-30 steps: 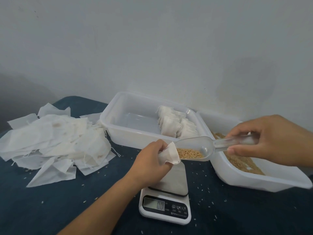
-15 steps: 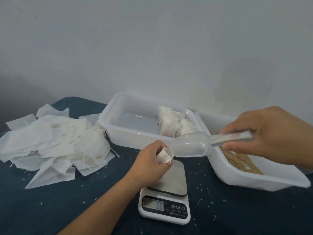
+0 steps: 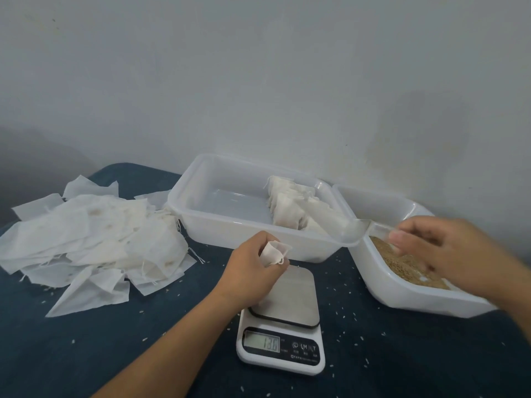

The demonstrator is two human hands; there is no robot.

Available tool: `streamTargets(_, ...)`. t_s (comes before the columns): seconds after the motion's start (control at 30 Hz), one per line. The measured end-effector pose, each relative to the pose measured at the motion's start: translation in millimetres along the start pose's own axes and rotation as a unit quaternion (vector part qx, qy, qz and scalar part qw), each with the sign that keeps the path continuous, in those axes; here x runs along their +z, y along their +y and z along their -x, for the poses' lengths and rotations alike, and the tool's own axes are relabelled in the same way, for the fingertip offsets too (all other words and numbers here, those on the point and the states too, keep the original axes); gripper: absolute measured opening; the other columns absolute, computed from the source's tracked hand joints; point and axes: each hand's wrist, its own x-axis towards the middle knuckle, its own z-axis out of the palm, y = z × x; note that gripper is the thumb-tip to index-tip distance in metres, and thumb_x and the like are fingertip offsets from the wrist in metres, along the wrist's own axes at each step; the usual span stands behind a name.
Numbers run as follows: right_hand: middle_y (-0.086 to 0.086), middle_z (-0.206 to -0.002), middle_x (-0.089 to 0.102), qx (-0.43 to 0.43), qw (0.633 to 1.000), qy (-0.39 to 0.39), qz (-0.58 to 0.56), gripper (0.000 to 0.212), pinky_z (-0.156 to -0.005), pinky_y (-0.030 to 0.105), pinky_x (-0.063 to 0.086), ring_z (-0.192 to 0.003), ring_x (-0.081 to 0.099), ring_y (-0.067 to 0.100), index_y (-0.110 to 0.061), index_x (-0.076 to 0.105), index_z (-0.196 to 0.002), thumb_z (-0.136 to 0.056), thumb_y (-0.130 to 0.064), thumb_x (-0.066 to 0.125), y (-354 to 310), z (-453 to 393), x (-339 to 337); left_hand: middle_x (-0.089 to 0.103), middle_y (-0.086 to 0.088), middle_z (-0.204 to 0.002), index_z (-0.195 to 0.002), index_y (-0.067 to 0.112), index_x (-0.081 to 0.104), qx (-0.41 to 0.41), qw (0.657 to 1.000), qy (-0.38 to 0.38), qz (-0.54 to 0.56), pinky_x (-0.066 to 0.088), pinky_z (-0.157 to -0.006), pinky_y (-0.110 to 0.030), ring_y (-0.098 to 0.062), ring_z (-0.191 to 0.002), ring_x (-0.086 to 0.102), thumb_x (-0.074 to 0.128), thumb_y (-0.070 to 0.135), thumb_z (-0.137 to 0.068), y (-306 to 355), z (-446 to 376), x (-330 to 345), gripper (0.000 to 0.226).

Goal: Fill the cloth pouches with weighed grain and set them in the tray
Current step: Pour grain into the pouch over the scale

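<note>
It looked like a plain room in a home, set up for small hand-packing. A bare, off-white painted wall (image 3: 258,81) with faint stains stood right behind the work. The surface wore a dark blue cloth (image 3: 86,340), soft and rounded at its far left corner, speckled with stray grains. A small digital kitchen scale (image 3: 283,334) sat near the front edge, and household plastic tubs (image 3: 218,225) lined the wall side.
</note>
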Motion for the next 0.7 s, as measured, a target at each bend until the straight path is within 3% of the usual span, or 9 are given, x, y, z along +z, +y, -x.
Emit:
streamTargets(0.07, -0.008, -0.074, 0.073, 0.031, 0.997, 0.006, -0.07, 0.02, -0.05, 0.022, 0.047, -0.051, 0.056, 0.007, -0.039, 0.072, -0.081, -0.095, -0.046, 0.059, 11.3, 0.4, 22.9, 0.062, 0.016, -0.071, -0.089, 0.026, 0.062, -0.016, 0.999, 0.026, 0.019, 0.044, -0.054, -0.013, 0.001, -0.06, 0.054, 0.075, 0.028, -0.089, 0.9, -2.6, -1.5, 0.013)
streamTargets(0.13, -0.005, -0.079, 0.073, 0.048, 0.991, 0.002, -0.122, 0.023, -0.052, 0.026, 0.047, -0.053, 0.056, 0.01, -0.039, 0.07, -0.086, -0.088, -0.058, 0.057, 18.7, -0.1, 49.6, 0.059, 0.013, -0.065, -0.087, 0.02, 0.063, -0.037, 0.996, 0.058, 0.058, 0.045, -0.054, -0.021, -0.003, -0.056, 0.051, 0.076, 0.024, -0.087, 0.8, -5.6, -3.7, 0.014)
streamTargets(0.2, -0.014, -0.079, 0.072, 0.049, 0.989, -0.009, -0.136, 0.036, -0.052, 0.019, 0.047, -0.052, 0.056, 0.002, -0.04, 0.069, -0.091, -0.076, -0.071, 0.058, 22.7, -1.8, 78.8, 0.059, 0.013, -0.062, -0.086, 0.02, 0.063, -0.053, 0.99, 0.095, 0.089, 0.048, -0.054, -0.03, -0.007, -0.055, 0.051, 0.075, 0.022, -0.087, 0.7, -8.5, -6.8, 0.013)
streamTargets(0.27, -0.02, -0.086, 0.073, 0.051, 0.987, -0.03, -0.147, 0.04, -0.053, 0.014, 0.048, -0.054, 0.058, -0.004, -0.038, 0.07, -0.098, -0.075, -0.07, 0.063, 22.3, -3.9, 108.4, 0.061, 0.013, -0.061, -0.085, 0.026, 0.064, -0.061, 0.984, 0.134, 0.104, 0.052, -0.053, -0.034, -0.009, -0.054, 0.054, 0.075, 0.025, -0.087, 1.1, -11.0, -10.3, 0.012)
streamTargets(0.4, -0.006, -0.081, 0.073, 0.044, 0.981, -0.074, -0.176, 0.02, -0.062, 0.024, 0.056, -0.064, 0.067, 0.006, -0.025, 0.067, -0.089, -0.088, -0.042, 0.079, 13.8, -17.5, 152.8, 0.063, 0.008, -0.063, -0.083, 0.036, 0.063, -0.058, 0.967, 0.216, 0.12, 0.052, -0.046, -0.031, -0.013, -0.049, 0.055, 0.074, 0.03, -0.09, 1.3, -14.5, -17.2, 0.014)
streamTargets(0.5, -0.011, -0.098, 0.078, 0.041, 0.974, -0.1, -0.199, 0.019, -0.083, 0.034, 0.06, -0.085, 0.075, 0.01, -0.016, 0.062, -0.093, -0.091, -0.028, 0.077, 4.6, -34.0, 173.9, 0.063, 0.011, -0.063, -0.084, 0.031, 0.063, -0.048, 0.952, 0.271, 0.138, 0.048, -0.04, -0.026, -0.006, -0.043, 0.054, 0.073, 0.026, -0.09, 3.6, -15.8, -20.5, 0.013)
streamTargets(0.57, -0.02, -0.106, 0.076, 0.033, 0.973, -0.108, -0.2, 0.017, -0.089, 0.031, 0.057, -0.096, 0.073, 0.003, -0.015, 0.064, -0.1, -0.093, -0.026, 0.075, -0.5, -46.2, 184.1, 0.063, 0.016, -0.062, -0.086, 0.027, 0.062, -0.047, 0.941, 0.299, 0.152, 0.045, -0.038, -0.019, 0.0, -0.042, 0.054, 0.074, 0.023, -0.089, 5.4, -16.7, -22.1, 0.013)
streamTargets(0.7, -0.028, -0.104, 0.073, 0.029, 0.983, -0.079, -0.166, 0.022, -0.083, 0.021, 0.05, -0.096, 0.065, -0.012, -0.019, 0.067, -0.113, -0.094, -0.029, 0.072, 1.0, -65.4, 190.4, 0.063, 0.022, -0.063, -0.087, 0.027, 0.062, -0.052, 0.933, 0.318, 0.158, 0.041, -0.039, -0.012, 0.004, -0.045, 0.055, 0.075, 0.021, -0.088, 5.1, -18.1, -23.7, 0.015)
